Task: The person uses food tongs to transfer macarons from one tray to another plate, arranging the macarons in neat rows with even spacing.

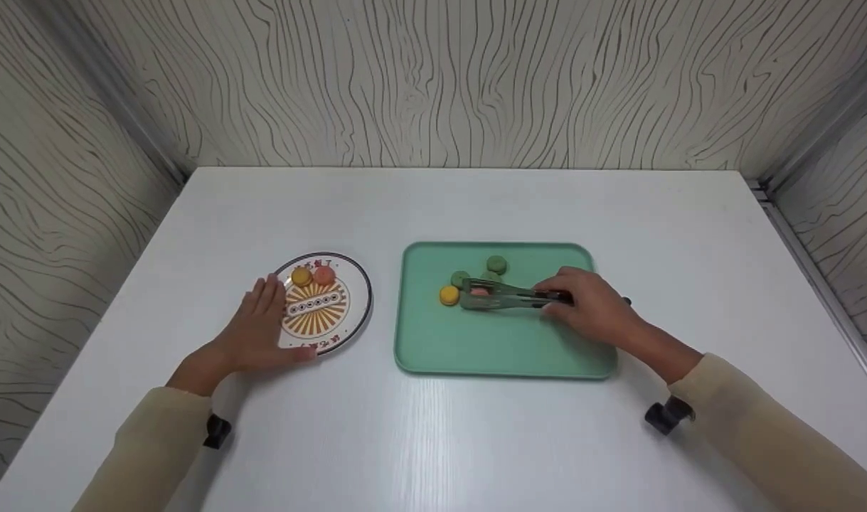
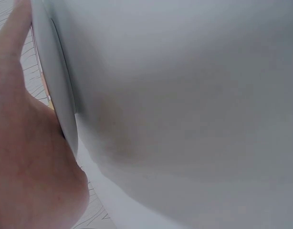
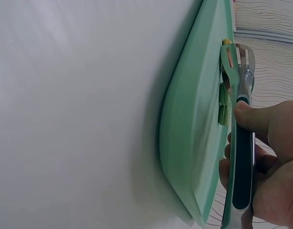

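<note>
Plainly, we see smooth, rounded shapes on a white table (image 1: 433, 441): a round plate (image 1: 358, 302), dark-edged and printed with a golden sunburst, and an oblong green tray (image 1: 504, 345) with soft corners and a raised lip. The plate bears a yellow macaron (image 1: 301, 276) beside a pink macaron (image 1: 324, 275). On the tray we count three green macarons (image 1: 496, 264), another yellow (image 1: 449, 295) and another pink (image 1: 479, 292), that pink between the tongs' slotted metal ends; whether they pinch it, we cannot tell. The right hand (image 1: 589, 302) grips the dark-inlaid tongs (image 3: 243, 143); the left hand (image 1: 257, 328), fingers straight, touches the plate's rim.
</note>
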A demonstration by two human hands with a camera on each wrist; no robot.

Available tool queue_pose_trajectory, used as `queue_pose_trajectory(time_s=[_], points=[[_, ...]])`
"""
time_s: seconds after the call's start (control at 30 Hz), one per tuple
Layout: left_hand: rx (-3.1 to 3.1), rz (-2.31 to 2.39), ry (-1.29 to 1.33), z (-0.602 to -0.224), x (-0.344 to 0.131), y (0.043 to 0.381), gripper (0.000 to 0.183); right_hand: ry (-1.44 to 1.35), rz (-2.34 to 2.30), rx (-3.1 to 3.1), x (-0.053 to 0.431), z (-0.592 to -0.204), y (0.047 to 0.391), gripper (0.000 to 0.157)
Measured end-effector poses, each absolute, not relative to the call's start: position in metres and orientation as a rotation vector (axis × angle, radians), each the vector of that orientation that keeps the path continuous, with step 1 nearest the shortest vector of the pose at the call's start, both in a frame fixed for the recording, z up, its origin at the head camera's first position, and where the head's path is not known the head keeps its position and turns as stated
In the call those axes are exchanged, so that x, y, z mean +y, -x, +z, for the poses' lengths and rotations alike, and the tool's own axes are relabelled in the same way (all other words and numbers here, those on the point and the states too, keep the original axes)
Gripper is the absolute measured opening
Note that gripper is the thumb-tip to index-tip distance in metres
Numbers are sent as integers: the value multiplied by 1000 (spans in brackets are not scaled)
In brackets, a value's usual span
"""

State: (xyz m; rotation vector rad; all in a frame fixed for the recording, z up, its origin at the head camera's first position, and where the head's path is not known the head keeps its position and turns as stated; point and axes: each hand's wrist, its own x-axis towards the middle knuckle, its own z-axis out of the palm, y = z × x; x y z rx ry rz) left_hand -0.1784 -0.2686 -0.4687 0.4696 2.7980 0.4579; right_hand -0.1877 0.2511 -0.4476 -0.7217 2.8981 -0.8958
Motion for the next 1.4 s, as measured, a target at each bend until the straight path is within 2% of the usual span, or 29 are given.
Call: queue_pose_trajectory(time_s=[1.4], points=[[2791, 423, -464, -467, -270, 179, 130, 743, -863, 2936, 230, -418, 202, 27]])
